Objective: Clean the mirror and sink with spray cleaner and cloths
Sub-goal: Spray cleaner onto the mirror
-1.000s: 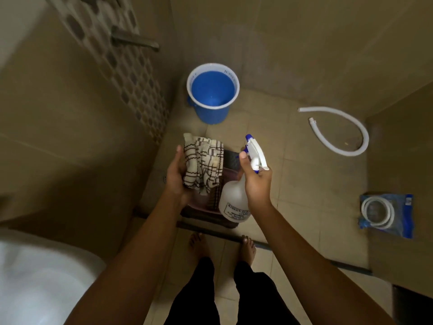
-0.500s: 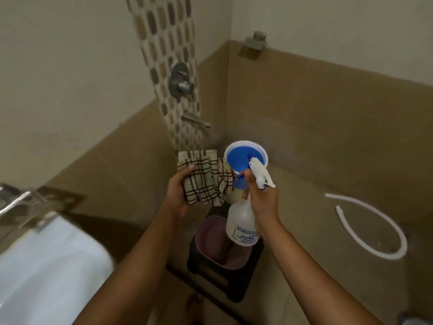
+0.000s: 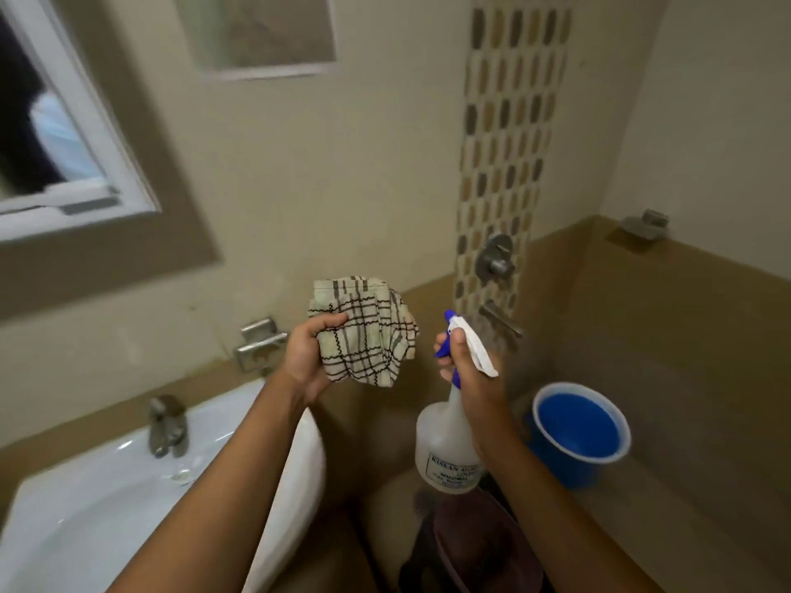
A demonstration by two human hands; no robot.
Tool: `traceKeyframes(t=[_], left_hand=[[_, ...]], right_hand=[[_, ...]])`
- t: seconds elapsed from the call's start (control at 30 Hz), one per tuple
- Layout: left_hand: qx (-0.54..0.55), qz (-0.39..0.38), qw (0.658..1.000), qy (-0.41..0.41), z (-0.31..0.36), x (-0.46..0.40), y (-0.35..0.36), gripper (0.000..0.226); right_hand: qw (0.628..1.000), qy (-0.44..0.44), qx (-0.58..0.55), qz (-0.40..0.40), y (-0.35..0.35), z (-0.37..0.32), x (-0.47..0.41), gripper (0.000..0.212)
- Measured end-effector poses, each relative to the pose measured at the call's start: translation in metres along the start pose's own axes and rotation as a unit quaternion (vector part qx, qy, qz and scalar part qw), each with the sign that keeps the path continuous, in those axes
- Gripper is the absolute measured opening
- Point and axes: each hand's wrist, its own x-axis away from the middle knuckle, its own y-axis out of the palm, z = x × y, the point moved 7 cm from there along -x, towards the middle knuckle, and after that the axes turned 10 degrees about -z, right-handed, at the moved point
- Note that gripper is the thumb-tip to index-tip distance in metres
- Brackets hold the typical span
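My left hand [image 3: 308, 357] grips a bunched checked cloth [image 3: 364, 331], cream with dark lines, held up in front of the wall. My right hand [image 3: 466, 370] is wrapped round the neck of a white spray bottle [image 3: 445, 451] with a blue-and-white trigger head, held upright to the right of the cloth. The white sink [image 3: 85, 498] with its metal tap [image 3: 165, 425] lies at the lower left, under my left forearm. The framed mirror [image 3: 51, 122] hangs on the wall at the upper left.
A blue bucket [image 3: 578, 430] stands on the floor at the right. A purple bowl [image 3: 483, 545] rests on a dark stool below the bottle. A shower valve [image 3: 494, 261] and spout sit on the mosaic strip. A metal soap holder [image 3: 259, 344] is fixed above the sink.
The view has swung up and left from the floor to the wall, bringing the sink and mirror into sight. Both hands have risen, still holding the cloth and the bottle.
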Motion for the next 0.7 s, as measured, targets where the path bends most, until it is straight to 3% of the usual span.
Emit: traceKeyframes(t=[0.37, 0.7], left_hand=[[-0.011, 0.095, 0.982, 0.162, 0.146, 0.135, -0.086, 0.037], [0.006, 0.132, 0.951, 0.278, 0.254, 0.258, -0.156, 0.037]], right_hand=[[0.975, -0.081, -0.003, -0.208, 0.193, -0.058, 0.024, 0.044], [0.946, -0.154, 0.026, -0.283, 0.358, -0.122, 0.084, 0.058]])
